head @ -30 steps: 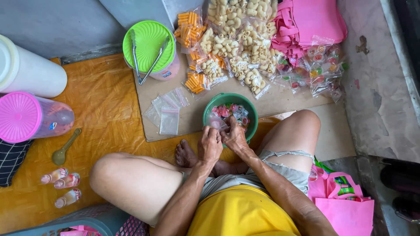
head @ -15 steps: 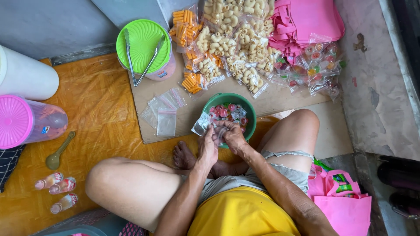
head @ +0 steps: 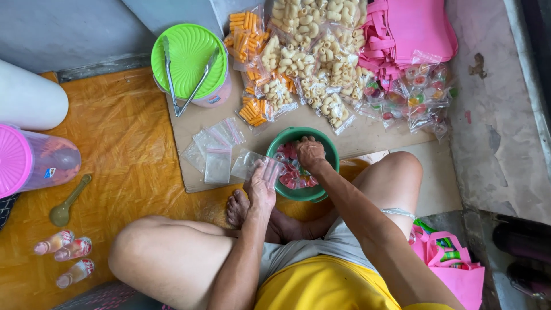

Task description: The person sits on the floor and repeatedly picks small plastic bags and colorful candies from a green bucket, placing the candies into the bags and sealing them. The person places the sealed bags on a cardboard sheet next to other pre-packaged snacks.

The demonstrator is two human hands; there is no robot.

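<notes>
While person sat cross-legged on mat, left hand (head: 261,186) held small clear bag (head: 255,163) at green bowl (head: 328,155) rim, mouth toward sweets for filling. Right hand (head: 310,152) reached into bowl, fingers curled, probably closed on sweets (head: 293,172).

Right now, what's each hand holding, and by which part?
Left hand holds a small clear bag by its open end, beside the green bowl. Right hand is down in the bowl on the pink pieces; whether it grips any cannot be told.
</notes>
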